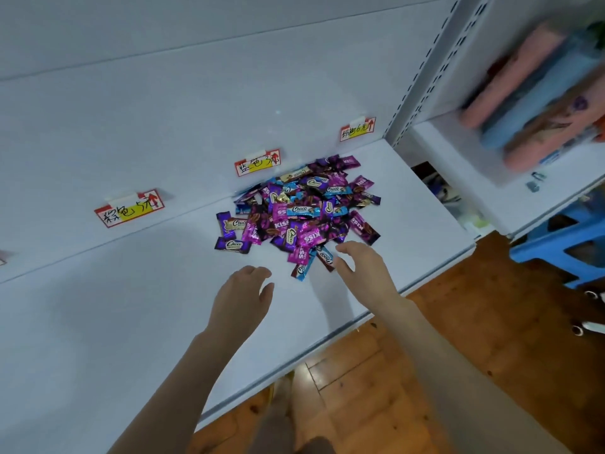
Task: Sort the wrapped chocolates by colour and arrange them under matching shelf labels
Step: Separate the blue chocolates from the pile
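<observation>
- Head view: the left hand (240, 296) hovers over the white shelf (131, 306), palm down, fingers loosely bent and holding nothing.
- The right hand (363, 270) reaches further forward, fingers relaxed and spread, also holding nothing.
- The pile of wrapped chocolates (301, 211) lies on the shelf just beyond both hands, more in front of the right hand. Purple, magenta, blue and a few gold wrappers are mixed together, unsorted.
- The near edge of the pile sits between the two hands. A blue chocolate (302, 268) lies there, and a brown-and-blue chocolate (325, 257) lies just beside the right thumb; whether the thumb touches it cannot be told.
- A purple chocolate (233, 245) lies at the pile's left fringe, straight beyond the left hand and apart from it.
- Three handwritten labels are fixed on the back wall past the pile. The left label (129, 208) is far beyond and left of the left hand, the middle label (258, 162) is above the pile, and the right label (357, 129) is beyond the right hand.
- To the right of the right hand a perforated upright (422, 73) ends the shelf, with blurred pink and blue rolls (530, 103) past it.
- The wooden floor (458, 339) shows beneath the right forearm, with a blue stool (563, 253) well off to the right.
</observation>
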`<state>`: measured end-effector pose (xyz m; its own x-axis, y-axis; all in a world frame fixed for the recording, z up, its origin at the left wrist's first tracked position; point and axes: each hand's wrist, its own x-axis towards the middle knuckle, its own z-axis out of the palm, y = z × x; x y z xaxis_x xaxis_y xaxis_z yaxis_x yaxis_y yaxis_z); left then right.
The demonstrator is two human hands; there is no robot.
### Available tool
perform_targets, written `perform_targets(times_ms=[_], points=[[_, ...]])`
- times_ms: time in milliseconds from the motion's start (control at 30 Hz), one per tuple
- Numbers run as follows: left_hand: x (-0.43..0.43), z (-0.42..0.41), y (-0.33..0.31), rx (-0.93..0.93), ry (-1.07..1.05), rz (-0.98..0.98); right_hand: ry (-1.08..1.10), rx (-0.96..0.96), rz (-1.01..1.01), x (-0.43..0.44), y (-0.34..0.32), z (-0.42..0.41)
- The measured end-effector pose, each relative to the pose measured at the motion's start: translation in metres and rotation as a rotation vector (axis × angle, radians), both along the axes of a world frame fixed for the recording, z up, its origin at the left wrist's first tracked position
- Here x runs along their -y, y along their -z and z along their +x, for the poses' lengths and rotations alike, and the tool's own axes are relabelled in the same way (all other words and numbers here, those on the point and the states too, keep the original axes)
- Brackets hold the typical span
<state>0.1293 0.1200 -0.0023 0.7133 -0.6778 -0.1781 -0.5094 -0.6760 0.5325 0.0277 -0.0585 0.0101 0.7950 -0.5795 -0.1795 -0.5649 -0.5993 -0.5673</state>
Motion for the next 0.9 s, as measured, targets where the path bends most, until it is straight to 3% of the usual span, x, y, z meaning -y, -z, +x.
perform_targets(times_ms=[333, 567, 900], points=[[0.054, 0.031, 0.023, -0.064, -0.095, 0.136, -0.159, -0.046, 0.038, 0.057, 0.030, 0.040], [0.090, 0.022, 0.036, -0.123, -0.263, 0.211, -0.468, -0.106, -0.030, 0.075, 0.053, 0.078], [0.103, 0.013, 0.047, -0.127, -0.469, 0.221, -0.609, 0.002, -0.144, 0.089, 0.057, 0.126]])
